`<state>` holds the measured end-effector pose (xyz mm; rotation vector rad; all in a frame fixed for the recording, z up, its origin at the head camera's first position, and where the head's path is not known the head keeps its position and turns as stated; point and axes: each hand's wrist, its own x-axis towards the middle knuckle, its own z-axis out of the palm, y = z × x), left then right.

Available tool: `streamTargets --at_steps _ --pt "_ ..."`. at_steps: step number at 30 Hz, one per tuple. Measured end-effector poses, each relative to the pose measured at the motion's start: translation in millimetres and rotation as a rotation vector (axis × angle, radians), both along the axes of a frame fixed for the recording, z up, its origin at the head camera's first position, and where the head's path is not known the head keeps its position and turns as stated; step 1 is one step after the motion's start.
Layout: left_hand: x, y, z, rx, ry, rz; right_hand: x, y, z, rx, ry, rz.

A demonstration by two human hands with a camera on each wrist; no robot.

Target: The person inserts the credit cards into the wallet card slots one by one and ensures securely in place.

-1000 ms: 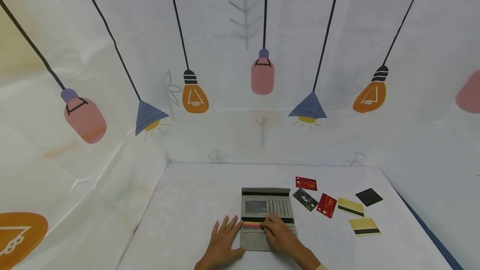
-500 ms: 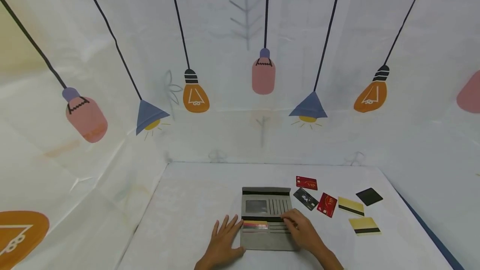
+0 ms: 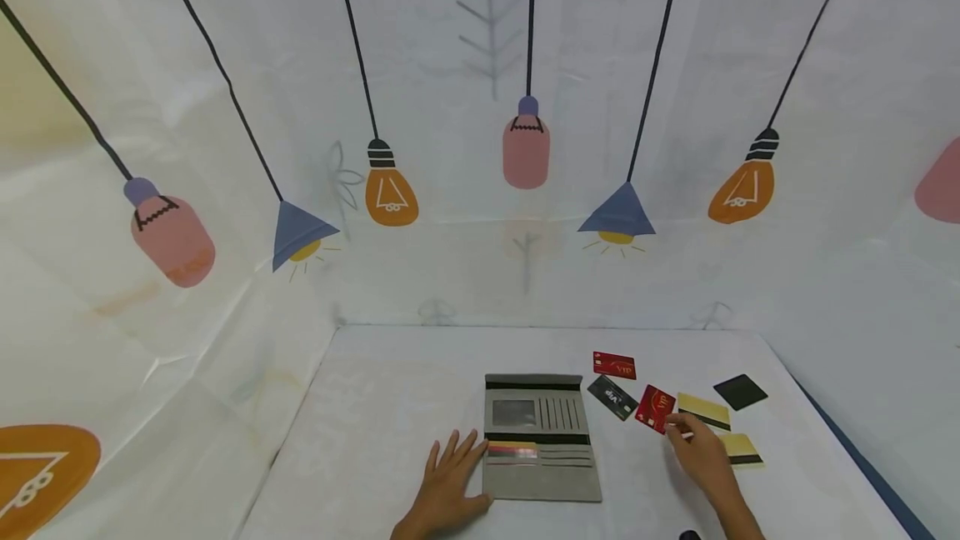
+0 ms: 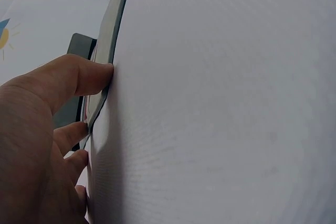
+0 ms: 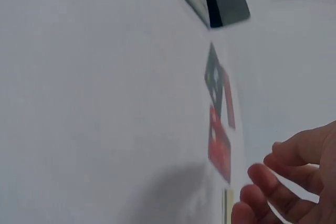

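A grey wallet (image 3: pixel 542 473) lies unfolded on the table, a card with a yellow-orange edge (image 3: pixel 512 449) tucked in its lower left slot. Along its left edge rests my left hand (image 3: pixel 448 482), fingers spread; the left wrist view has the thumb (image 4: pixel 94 78) touching the wallet's rim. My right hand (image 3: pixel 701 455) is above the loose cards, its fingers loosely bent with nothing visible between them. Nearest to it are a red VIP card (image 3: pixel 654 407) and two gold cards, one upper (image 3: pixel 705 408) and one lower (image 3: pixel 742 448), the lower partly hidden by the hand.
Further cards lie on the white table (image 3: pixel 390 407): another red VIP card (image 3: pixel 614 366), a dark VIP card (image 3: pixel 612 397) and a plain black card (image 3: pixel 740 392). Behind rises a white sheet (image 3: pixel 465 273) printed with lamps. A small dark object (image 3: pixel 689 535) shows at the bottom edge.
My right hand has left the card in the wallet's slot, moved right across the wallet, and reached the loose cards. The left hand has stayed at the wallet's left edge.
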<state>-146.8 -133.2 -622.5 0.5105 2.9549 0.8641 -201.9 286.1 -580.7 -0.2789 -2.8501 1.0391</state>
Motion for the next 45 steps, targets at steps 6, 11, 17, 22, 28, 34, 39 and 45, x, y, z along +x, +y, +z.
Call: streamTargets --at_steps 6,11,17,22,28,34,39,45 --pt "-1.2 -0.4 -2.0 -0.010 -0.011 0.003 -0.4 38.3 0.3 -0.007 -0.070 -0.110" --pt "-1.8 -0.8 -2.9 -0.016 -0.015 -0.001 1.3 58.1 3.4 -0.002 -0.149 -0.145" --pt "-3.2 -2.0 -2.9 -0.018 -0.002 -0.002 2.4 74.1 3.3 0.141 -0.278 -0.177" --pt "-4.2 -2.6 -4.8 -0.029 -0.016 0.006 1.9 77.0 -4.9 0.206 -0.366 -0.190" --pt "-4.5 -0.6 -7.5 -0.031 -0.042 0.007 0.2 77.6 -9.3 0.245 -0.348 -0.224" --pt "-4.8 -0.7 -10.0 -0.037 -0.053 0.013 -1.6 83.0 -4.8 0.232 -0.390 -0.232" --pt "-5.2 -1.2 -10.9 -0.035 -0.037 0.011 -7.2 91.2 -5.7 0.184 -0.448 -0.274" --pt "-4.8 -0.8 -9.5 -0.038 -0.036 0.016 -16.8 97.6 -5.4 0.103 -0.538 -0.322"
